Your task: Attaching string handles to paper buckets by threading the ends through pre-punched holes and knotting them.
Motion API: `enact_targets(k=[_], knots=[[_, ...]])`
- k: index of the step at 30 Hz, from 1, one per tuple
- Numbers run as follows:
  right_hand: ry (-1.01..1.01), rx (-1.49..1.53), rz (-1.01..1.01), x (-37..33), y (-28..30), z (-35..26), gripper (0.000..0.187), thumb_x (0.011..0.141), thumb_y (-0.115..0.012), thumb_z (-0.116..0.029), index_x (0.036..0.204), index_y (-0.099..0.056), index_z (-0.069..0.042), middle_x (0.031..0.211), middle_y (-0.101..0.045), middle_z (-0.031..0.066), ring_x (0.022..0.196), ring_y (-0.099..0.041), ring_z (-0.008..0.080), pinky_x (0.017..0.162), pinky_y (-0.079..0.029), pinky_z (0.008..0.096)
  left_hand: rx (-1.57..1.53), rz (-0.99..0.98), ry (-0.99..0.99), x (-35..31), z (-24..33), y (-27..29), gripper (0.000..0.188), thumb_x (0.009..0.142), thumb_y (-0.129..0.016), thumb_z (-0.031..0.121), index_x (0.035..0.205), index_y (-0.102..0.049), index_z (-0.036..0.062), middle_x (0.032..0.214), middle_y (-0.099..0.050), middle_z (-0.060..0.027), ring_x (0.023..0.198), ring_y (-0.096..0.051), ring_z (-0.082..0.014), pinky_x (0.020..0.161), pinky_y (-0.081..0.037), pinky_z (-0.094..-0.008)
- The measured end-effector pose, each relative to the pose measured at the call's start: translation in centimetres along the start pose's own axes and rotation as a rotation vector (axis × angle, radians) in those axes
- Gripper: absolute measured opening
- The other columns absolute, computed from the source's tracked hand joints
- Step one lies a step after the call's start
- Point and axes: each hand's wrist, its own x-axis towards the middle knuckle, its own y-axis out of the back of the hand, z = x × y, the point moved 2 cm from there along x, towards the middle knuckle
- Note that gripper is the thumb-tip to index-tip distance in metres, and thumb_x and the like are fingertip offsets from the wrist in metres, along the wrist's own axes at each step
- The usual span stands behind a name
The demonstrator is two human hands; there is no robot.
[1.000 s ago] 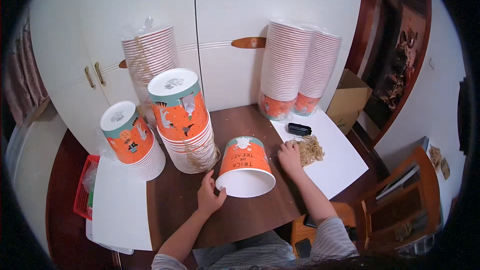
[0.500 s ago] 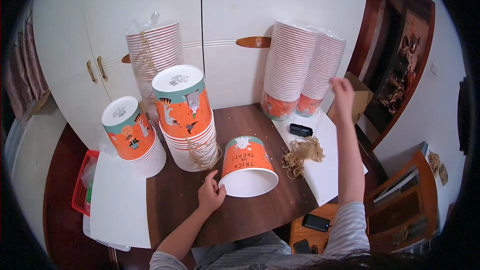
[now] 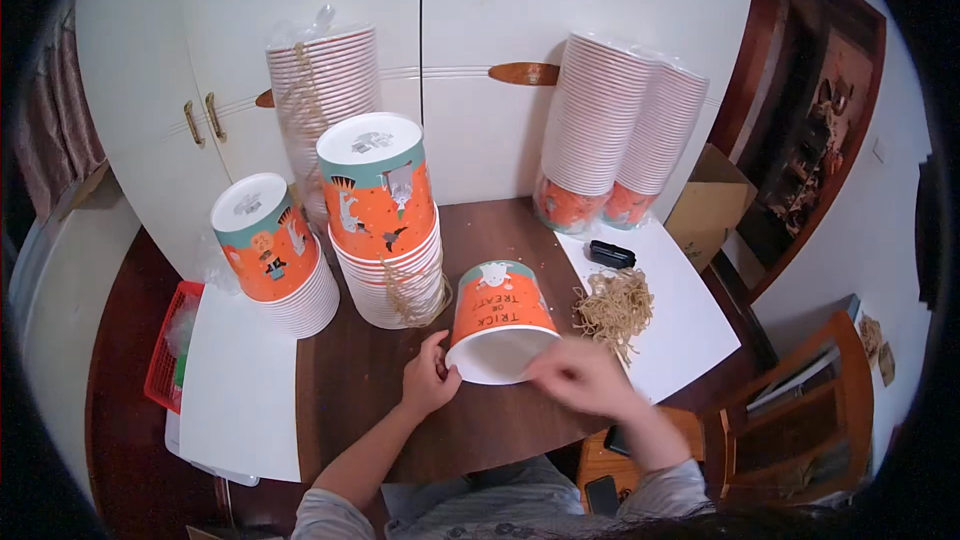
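An orange and teal paper bucket [image 3: 503,305] lies on its side on the brown part of the table, its white open mouth toward me. My left hand [image 3: 432,377] holds the bucket's rim at its left, thumb against the edge and fingers curled. At the right side of the mouth is my right hand [image 3: 585,377], closed and slightly blurred; whatever its fingers hold is hidden. A tangled pile of tan cords [image 3: 615,308] lies to the right of the bucket. Left of the bucket stands an upside-down bucket stack [image 3: 380,210], with tan cords [image 3: 415,290] hanging on its side.
A shorter bucket stack [image 3: 265,250] stands at the left. Tall plastic-wrapped stacks rise at the back left [image 3: 325,80] and back right [image 3: 600,120]. A black case [image 3: 612,254] lies behind the cord pile. A wooden chair [image 3: 800,410] stands right of the table.
My right hand has come down from the back right, near the wrapped stacks, to the right side of the bucket's mouth. My left hand remains at the rim. The view has shifted slightly.
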Motion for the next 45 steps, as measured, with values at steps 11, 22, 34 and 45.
enact_targets(k=[11, 22, 34, 45], knots=[[-0.177, -0.123, 0.230, 1.4, -11.6, 7.6, 0.011, 0.074, -0.063, -0.017, 0.079, -0.065, -0.006, 0.070, -0.058, 0.0102, 0.059, -0.059, 0.0245, 0.054, -0.047, 0.0327, 0.002, -0.057, -0.014, 0.1, -0.9, -0.1, 0.053, 0.062, -0.059, 0.005, 0.114, -0.043, 0.0047, 0.063, -0.049, -0.0054, 0.051, -0.051, -0.0161, 0.049, -0.042, -0.0277], [-0.110, -0.126, 0.275, 0.4, -13.0, 7.9, 0.009, 0.070, -0.066, -0.014, 0.078, -0.065, -0.009, 0.067, -0.056, 0.0066, 0.056, -0.058, 0.0229, 0.051, -0.047, 0.0324, -0.021, -0.053, -0.018, 0.1, -1.2, -0.3, 0.051, 0.064, -0.060, 0.006, 0.112, -0.044, 0.0054, 0.065, -0.049, -0.0066, 0.053, -0.053, -0.0207, 0.050, -0.043, -0.0309], [-0.083, -0.178, 0.285, 0.2, -13.0, 7.6, 0.008, 0.069, -0.067, -0.012, 0.075, -0.063, -0.010, 0.069, -0.056, 0.0071, 0.058, -0.058, 0.0261, 0.051, -0.048, 0.0342, 0.007, -0.116, 0.019, 0.1, -0.3, -0.1, 0.052, 0.066, -0.059, 0.002, 0.114, -0.040, 0.0046, 0.070, -0.054, -0.0083, 0.058, -0.053, -0.0172, 0.053, -0.042, -0.0290], [-0.049, -0.172, 0.278, 0.2, -13.1, 7.7, 0.008, 0.070, -0.067, -0.012, 0.076, -0.062, -0.010, 0.068, -0.055, 0.0069, 0.057, -0.058, 0.0259, 0.051, -0.048, 0.0340, 0.014, -0.115, -0.010, 0.3, -0.1, 0.0, 0.052, 0.066, -0.059, 0.002, 0.114, -0.041, 0.0040, 0.066, -0.054, -0.0071, 0.055, -0.052, -0.0162, 0.051, -0.041, -0.0278]])
